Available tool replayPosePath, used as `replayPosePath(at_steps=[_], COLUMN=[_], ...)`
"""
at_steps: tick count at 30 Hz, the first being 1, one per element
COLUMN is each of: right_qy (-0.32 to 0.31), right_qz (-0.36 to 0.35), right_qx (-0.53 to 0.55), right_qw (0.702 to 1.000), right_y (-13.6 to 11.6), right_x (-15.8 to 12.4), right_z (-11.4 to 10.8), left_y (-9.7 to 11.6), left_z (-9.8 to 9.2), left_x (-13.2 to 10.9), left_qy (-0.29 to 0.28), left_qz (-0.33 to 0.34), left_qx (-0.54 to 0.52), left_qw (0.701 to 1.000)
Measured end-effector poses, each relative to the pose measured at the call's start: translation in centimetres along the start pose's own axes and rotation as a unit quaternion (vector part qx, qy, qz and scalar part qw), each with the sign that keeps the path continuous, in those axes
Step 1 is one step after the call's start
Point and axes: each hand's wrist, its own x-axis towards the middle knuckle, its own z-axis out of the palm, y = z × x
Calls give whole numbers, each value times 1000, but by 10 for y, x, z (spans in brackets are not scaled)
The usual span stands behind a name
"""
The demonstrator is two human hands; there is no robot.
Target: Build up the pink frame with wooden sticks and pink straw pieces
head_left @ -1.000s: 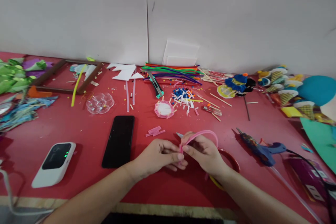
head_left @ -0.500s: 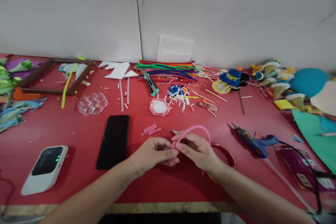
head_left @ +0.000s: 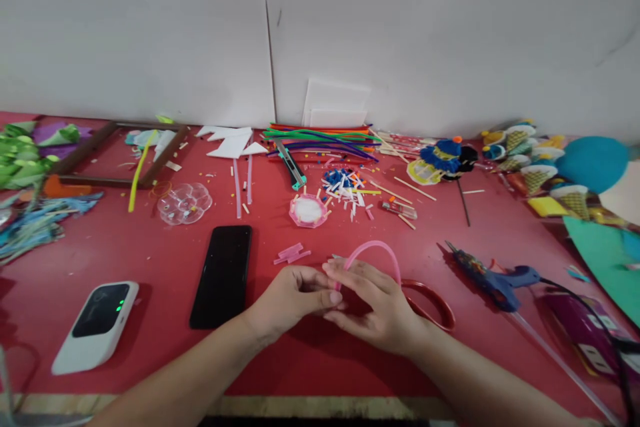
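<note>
Between finger and thumb, my left hand (head_left: 295, 290) pinches one end of a pink pipe cleaner (head_left: 374, 245). My right hand (head_left: 377, 303) meets it there, its forefinger laid over the strip and its thumb lower, apart from the forefinger. The strip arches up and comes down behind my right hand, where its other end is hidden. Under that hand lies a pair of scissors with red handles (head_left: 433, 303), mostly covered. Short pink pieces (head_left: 291, 253) lie just beyond my left hand. Farther back sits a pink-edged ring with a white centre (head_left: 309, 211) and small sticks around it.
A black phone (head_left: 221, 277) and a white device (head_left: 95, 328) lie to the left. At the right are a blue glue gun (head_left: 495, 277) and a purple box (head_left: 583, 330). A green cutter (head_left: 291, 165), pipe cleaners (head_left: 325, 141) and cut scraps (head_left: 345, 180) lie at the back.
My right forefinger and thumb have moved apart, and the forefinger now lies across the pink strip. The view has shifted slightly, moving the table's things right and down.
</note>
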Motion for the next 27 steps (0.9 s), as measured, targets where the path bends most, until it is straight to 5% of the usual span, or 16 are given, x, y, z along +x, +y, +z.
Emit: replayPosePath(at_steps=[19,27], right_qy=[-61,-13], right_qz=[-29,-13], right_qx=[8,6], right_qw=[998,1000], right_y=[-2,-1], right_x=[3,1], right_z=[-6,-4], left_y=[1,1], left_z=[2,5], left_x=[-1,-3], left_qy=[8,16], left_qz=[3,-18], left_qx=[-16,-35], left_qw=[1000,999])
